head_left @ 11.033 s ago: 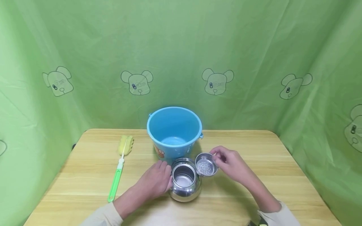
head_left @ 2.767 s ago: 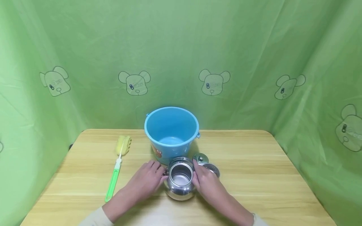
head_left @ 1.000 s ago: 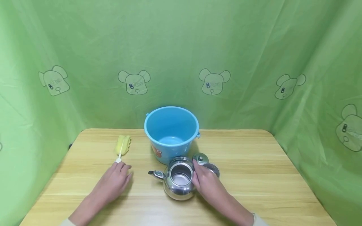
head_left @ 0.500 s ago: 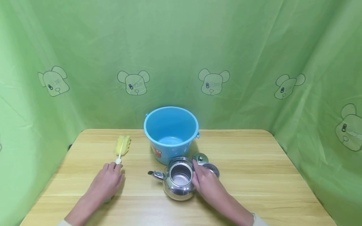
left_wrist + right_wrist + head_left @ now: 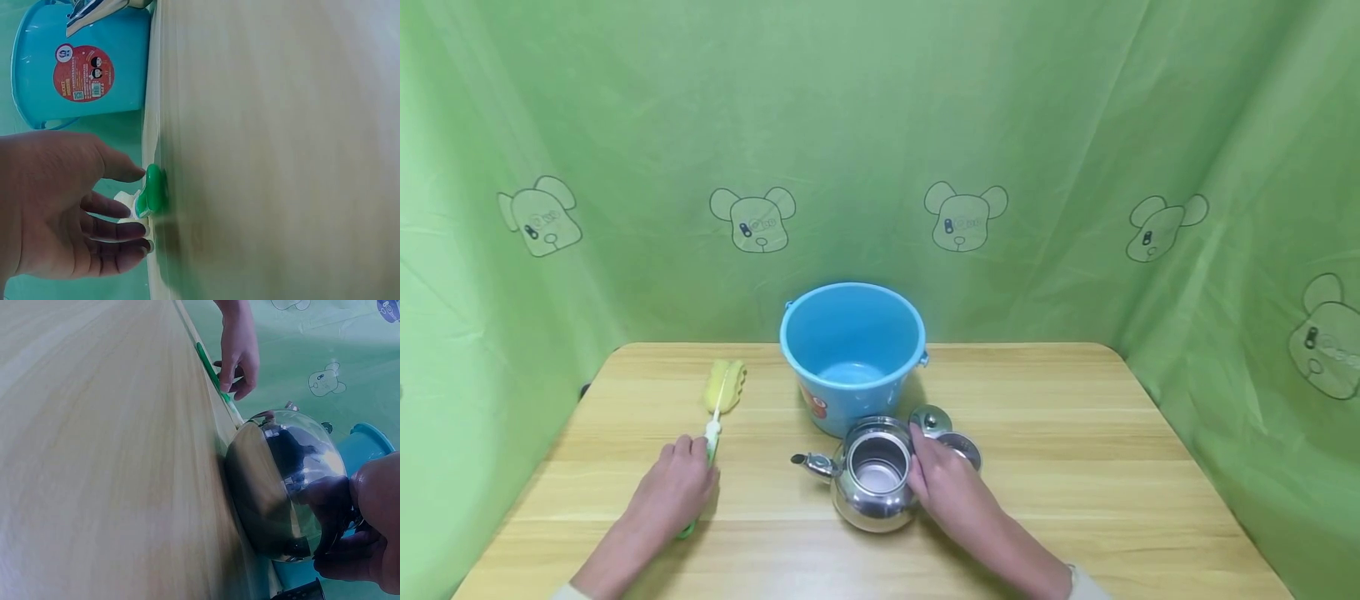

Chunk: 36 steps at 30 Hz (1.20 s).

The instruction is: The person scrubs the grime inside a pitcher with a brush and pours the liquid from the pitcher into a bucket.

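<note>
A cleaning brush with a yellow sponge head and green handle lies on the left side of the table. My left hand is over that handle, thumb tip beside it and fingers loosely bent on its other side. A shiny steel teapot stands uncovered, its spout pointing left. My right hand grips the teapot at its right side, where the handle is mostly hidden by the fingers. Behind that hand sit the teapot lid and the partly hidden metal strainer.
A blue bucket stands right behind the teapot, with a red round sticker on its side. The wooden table has a green curtain around its back and sides.
The right hand has put the strainer down by the lid and taken hold of the teapot's right side. The left hand has let go of the spout and moved left, over the brush handle.
</note>
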Motion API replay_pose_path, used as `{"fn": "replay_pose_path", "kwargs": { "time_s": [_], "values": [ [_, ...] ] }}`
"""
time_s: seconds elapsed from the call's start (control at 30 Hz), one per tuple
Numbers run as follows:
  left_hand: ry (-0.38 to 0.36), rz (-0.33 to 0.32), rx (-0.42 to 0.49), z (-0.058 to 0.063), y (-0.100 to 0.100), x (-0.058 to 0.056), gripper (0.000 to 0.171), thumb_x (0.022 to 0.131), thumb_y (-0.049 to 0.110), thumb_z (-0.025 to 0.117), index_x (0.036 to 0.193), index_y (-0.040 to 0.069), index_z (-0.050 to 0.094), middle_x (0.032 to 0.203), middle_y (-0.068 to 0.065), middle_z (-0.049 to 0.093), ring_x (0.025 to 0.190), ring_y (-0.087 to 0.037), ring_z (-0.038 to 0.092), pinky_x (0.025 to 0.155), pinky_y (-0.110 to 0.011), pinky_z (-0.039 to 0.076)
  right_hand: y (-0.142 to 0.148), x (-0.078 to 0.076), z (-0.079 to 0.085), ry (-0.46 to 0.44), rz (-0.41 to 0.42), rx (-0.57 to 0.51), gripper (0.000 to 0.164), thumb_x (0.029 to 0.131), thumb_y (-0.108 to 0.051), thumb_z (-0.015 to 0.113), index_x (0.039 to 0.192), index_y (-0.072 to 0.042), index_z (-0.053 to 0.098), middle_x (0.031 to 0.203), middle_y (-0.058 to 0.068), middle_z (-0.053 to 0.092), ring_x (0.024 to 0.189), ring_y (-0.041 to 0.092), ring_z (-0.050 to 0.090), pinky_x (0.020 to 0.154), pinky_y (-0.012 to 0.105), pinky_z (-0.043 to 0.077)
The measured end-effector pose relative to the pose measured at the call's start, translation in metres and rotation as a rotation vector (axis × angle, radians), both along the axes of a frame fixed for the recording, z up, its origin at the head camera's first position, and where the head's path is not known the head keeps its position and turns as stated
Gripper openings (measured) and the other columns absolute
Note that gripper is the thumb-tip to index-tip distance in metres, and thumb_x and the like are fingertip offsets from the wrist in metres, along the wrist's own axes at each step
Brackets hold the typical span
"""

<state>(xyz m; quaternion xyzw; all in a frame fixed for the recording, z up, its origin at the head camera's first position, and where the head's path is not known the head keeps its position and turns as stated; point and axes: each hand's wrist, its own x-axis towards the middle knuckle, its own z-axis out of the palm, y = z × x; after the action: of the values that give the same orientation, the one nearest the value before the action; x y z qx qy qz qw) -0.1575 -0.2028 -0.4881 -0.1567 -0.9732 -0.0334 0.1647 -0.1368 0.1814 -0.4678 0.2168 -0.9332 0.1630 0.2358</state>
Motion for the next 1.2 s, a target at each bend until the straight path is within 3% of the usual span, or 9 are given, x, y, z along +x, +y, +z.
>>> {"fn": "replay_pose_path", "kwargs": {
  "time_s": [0.3, 0.6, 0.8, 1.2],
  "values": [
    [-0.135, 0.076, 0.068, 0.0017, 0.0011, 0.0025, 0.019, 0.091, 0.005, 0.065, 0.099, -0.011, 0.059, 0.075, -0.006, 0.046, 0.063, -0.017, 0.041, 0.047, -0.022, 0.034, -0.0004, 0.0003, 0.0004, -0.007, -0.006, -0.005, 0.051, 0.090, -0.008, 0.071, 0.136, 0.011, 0.059, 0.099, 0.016, 0.077, 0.079, 0.019, 0.072, 0.068, 0.022, 0.061],
    [-0.034, 0.050, 0.002, 0.0006, 0.0002, 0.0020, 0.012, 0.090, -0.003, 0.064, 0.089, -0.014, 0.060, 0.067, -0.009, 0.047, 0.056, -0.016, 0.040, 0.043, -0.021, 0.034, -0.0001, 0.0005, 0.0001, 0.003, -0.002, -0.004, 0.051, 0.090, -0.007, 0.071, 0.136, 0.011, 0.059, 0.100, 0.017, 0.077, 0.080, 0.019, 0.073, 0.068, 0.022, 0.061],
    [-0.022, 0.075, 0.020, 0.0006, -0.0014, 0.0004, 0.011, 0.091, -0.006, 0.060, 0.083, -0.013, 0.058, 0.064, -0.010, 0.046, 0.054, -0.017, 0.040, 0.042, -0.023, 0.034, -0.0004, 0.0010, 0.0008, 0.001, 0.001, -0.010, 0.050, 0.090, -0.007, 0.071, 0.136, 0.012, 0.059, 0.102, 0.018, 0.077, 0.081, 0.020, 0.073, 0.069, 0.023, 0.062],
    [-0.210, 0.143, 0.158, 0.0068, -0.0027, 0.0007, 0.010, 0.091, -0.009, 0.054, 0.090, -0.019, 0.054, 0.070, -0.013, 0.043, 0.051, -0.018, 0.044, 0.037, -0.020, 0.035, -0.0011, 0.0018, 0.0021, 0.001, 0.005, -0.018, 0.050, 0.089, -0.005, 0.071, 0.135, 0.012, 0.059, 0.097, 0.015, 0.076, 0.076, 0.016, 0.070, 0.066, 0.019, 0.059]
  ]
}}
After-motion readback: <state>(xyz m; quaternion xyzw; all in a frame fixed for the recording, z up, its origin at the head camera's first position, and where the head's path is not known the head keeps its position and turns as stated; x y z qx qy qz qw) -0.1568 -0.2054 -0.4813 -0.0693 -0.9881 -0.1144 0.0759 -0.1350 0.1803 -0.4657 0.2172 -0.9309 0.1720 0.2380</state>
